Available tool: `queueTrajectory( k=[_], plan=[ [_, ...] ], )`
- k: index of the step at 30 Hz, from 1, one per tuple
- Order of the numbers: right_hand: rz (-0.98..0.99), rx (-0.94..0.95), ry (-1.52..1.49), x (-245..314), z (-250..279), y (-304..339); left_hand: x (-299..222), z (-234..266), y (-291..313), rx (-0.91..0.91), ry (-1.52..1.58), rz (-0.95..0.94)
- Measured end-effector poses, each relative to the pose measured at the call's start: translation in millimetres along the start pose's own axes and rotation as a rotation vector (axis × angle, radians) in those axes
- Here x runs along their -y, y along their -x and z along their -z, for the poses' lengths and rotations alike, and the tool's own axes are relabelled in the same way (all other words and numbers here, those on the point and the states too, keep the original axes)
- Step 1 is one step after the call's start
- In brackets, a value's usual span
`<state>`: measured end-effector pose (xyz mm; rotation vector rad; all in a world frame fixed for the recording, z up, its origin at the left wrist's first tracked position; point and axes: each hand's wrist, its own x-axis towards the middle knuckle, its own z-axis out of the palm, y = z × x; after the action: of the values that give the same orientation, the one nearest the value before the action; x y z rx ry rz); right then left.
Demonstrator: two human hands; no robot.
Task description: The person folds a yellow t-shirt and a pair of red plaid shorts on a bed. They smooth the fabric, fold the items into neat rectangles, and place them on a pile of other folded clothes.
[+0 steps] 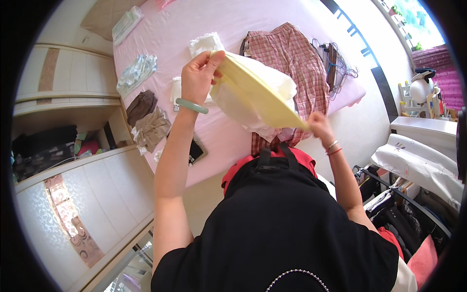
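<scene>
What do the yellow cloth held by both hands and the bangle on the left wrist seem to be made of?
Yellow cloth: thin, matte fabric, possibly cotton, since it folds softly and looks partly sheer. Bangle: smooth, perhaps jade or glass, judging by its pale green gloss.

The cloth (pixel 262 95) is pale yellow and white; the sheet (pixel 214 155) plain pale pink; the trousers (pixel 287 51) dull red and white plaid; the tan bundle (pixel 152 129) and dark brown bundle (pixel 141 108) unpatterned; the other bundle (pixel 137 73) mottled pale blue and white; the bangle (pixel 192 105) milky green; the cord (pixel 334 151) red; the shirt (pixel 301 224) black; the curtain (pixel 440 73) purple-pink; the wardrobe (pixel 114 194) cream, its band (pixel 73 221) brownish with curling figures.
</scene>
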<state>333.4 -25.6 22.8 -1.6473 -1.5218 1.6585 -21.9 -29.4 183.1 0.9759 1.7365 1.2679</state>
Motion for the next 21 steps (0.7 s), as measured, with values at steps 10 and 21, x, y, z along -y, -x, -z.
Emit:
queueTrajectory(
  k=[10, 21],
  plan=[
    [0.383, 0.46, 0.051, 98, -40, 1, -60, 12, 33, 0.174, 0.454, -0.061],
    [1.106, 0.291, 0.145, 210, -82, -31, -108, 47, 59, 0.314, 0.426, -0.219]
  ],
)
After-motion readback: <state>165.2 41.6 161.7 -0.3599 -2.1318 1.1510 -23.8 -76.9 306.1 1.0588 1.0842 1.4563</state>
